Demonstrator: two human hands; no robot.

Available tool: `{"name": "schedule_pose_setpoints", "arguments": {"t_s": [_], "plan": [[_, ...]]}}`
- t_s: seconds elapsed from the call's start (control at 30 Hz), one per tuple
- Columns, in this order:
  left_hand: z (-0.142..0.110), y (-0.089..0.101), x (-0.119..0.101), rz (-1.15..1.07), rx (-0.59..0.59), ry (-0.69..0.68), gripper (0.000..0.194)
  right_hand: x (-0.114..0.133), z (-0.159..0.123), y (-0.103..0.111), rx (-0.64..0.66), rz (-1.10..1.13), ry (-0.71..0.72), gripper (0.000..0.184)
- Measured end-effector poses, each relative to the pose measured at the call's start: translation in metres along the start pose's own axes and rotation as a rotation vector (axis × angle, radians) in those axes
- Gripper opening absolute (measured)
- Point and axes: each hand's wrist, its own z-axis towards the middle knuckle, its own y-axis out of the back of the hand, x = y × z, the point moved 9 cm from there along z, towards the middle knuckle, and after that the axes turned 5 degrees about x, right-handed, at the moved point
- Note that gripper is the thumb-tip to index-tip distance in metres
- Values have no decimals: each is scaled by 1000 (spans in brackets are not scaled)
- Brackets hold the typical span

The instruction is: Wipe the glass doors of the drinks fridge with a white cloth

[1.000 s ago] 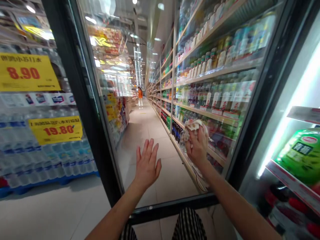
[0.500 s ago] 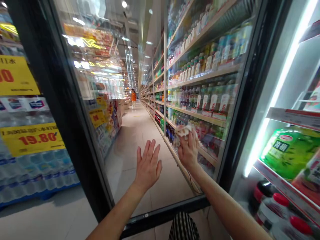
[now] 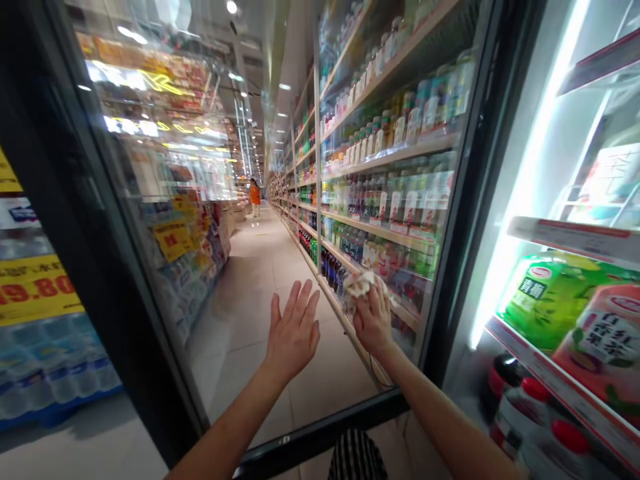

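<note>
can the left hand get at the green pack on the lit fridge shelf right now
Probably not directly. The left hand lies flat on the open glass door, while the green pack sits far to the right, beyond the right hand and its cloth.

Left hand (image 3: 293, 333): open, flat on glass door (image 3: 240, 220).
Right hand (image 3: 373, 320): presses rag (image 3: 359, 283) on door, right of left hand.

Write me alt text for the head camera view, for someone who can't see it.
A person's right hand presses a crumpled cloth against the open glass door of a shop fridge, while the left hand lies flat and open on the glass. Through the door an aisle of drink shelves shows; at right, lit fridge shelves hold green and pink packs and red-capped bottles.
</note>
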Motion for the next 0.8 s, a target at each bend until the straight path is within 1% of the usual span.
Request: {"name": "schedule_pose_setpoints", "arguments": {"t_s": [0.03, 0.07, 0.1, 0.17, 0.2, 0.23, 0.27, 0.3, 0.33, 0.4, 0.43, 0.47, 0.5, 0.53, 0.63, 0.67, 0.7, 0.73, 0.77, 0.8], "plan": [[-1, -1, 0, -3, 3, -1, 50, -8, -11, -2, 11, -4, 13, 43], [-1, -2, 0, -5, 4, -1, 50, -22, -20, -2, 1, -6, -22, 44], [-2, -2, 1, -5, 4, 0, 50, -44, -27, 0, -36, 0, -112, 45], [-2, -2, 2, -9, 2, 10, 51, -90, -34, 9, -149, 30, -378, 48], [-1, -2, 1, -11, 2, 17, 51, -106, -35, 13, -203, 45, -497, 50], [0, -2, 1, -12, 4, 23, 51, -112, -34, 16, -249, 55, -583, 51], [1, -2, -1, -12, 3, 24, 51, -109, -31, 18, -277, 58, -621, 51], [3, -2, -4, -10, 0, 20, 51, -96, -24, 18, -276, 57, -594, 51], [5, -1, -7, -7, -5, 10, 51, -75, -15, 15, -237, 57, -507, 51], [10, 1, -11, -3, -17, -6, 52, -23, -1, 4, -106, 70, -222, 47], [12, 2, -11, -2, -20, -7, 53, -3, 2, -1, -42, 72, -76, 44], [13, 3, -10, 0, -23, -1, 54, 7, 3, -4, -2, 68, 24, 43], [14, 4, -7, 4, -25, 8, 54, 3, 3, -3, 0, 56, 53, 43], [15, 6, -5, 8, -28, 16, 55, -13, 5, 2, -34, 38, 9, 44], [15, 8, 1, 14, -44, 20, 56, -93, 9, 27, -247, -14, -321, 51], [16, 9, 1, 11, -51, 20, 56, -110, 9, 33, -308, -24, -404, 52], [17, 8, -1, 6, -54, 19, 56, -117, 11, 37, -342, -30, -442, 53], [19, 7, -3, 0, -56, 18, 56, -114, 15, 38, -345, -32, -438, 54], [21, 6, -6, -7, -55, 19, 56, -102, 18, 35, -319, -31, -400, 53], [23, 5, -8, -13, -52, 17, 55, -83, 23, 30, -262, -24, -325, 52]]}}
